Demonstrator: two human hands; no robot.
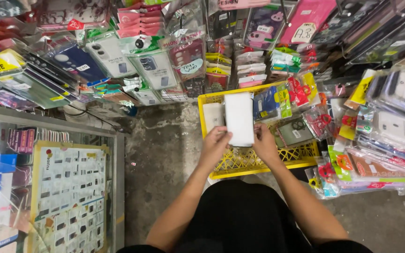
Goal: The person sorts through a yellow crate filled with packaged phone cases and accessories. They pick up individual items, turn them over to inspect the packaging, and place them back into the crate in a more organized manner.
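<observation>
The white packet [239, 118] is up over the middle of the yellow crate [258, 161], pinched at its lower end by both hands: left hand [215, 144] with fingers curled on the lower left corner, right hand [264, 143] closed on the lower right. An even two-sided grip looks best here, keeping it flat and clear of the white box [213, 116] by the crate's left wall and the bagged cases [284, 105] crowding the right rim.

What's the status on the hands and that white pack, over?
Left hand and right hand both grip white pack by its near end. Pack held above yellow crate. Nothing blocking.
</observation>
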